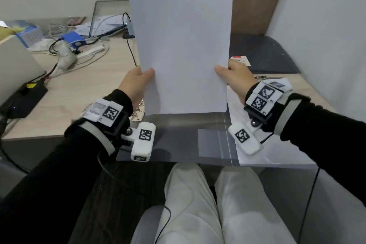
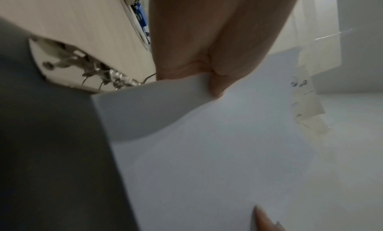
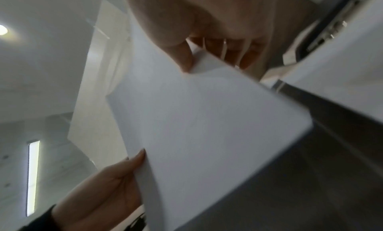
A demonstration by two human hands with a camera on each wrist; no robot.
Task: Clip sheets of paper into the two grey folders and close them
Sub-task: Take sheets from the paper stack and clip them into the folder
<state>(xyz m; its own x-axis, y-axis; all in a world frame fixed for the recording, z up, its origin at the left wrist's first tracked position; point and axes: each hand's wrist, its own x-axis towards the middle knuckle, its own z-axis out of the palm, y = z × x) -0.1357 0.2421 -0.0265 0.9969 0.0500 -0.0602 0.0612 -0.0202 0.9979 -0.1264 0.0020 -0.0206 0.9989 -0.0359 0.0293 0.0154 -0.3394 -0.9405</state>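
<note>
While pinching paper [image 1: 182, 41] upright above the desk [image 1: 83, 93].
Gripping its lower edges with left hand [image 1: 134, 83] and right hand [image 1: 235, 79], thumbs in front; grey folder [image 1: 178, 134] lying open underneath.

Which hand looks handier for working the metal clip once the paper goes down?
Probably the left hand: the metal clip lies just below it, at the open folder's left edge. The right hand pinches the paper's far side.

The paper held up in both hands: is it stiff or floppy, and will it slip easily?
Probably floppy: the paper bows slightly although the left hand and right hand each pinch a lower edge. Likely light, since thumb-and-finger pinches carry it. Its smooth surface may slip if the grip loosens.
</note>
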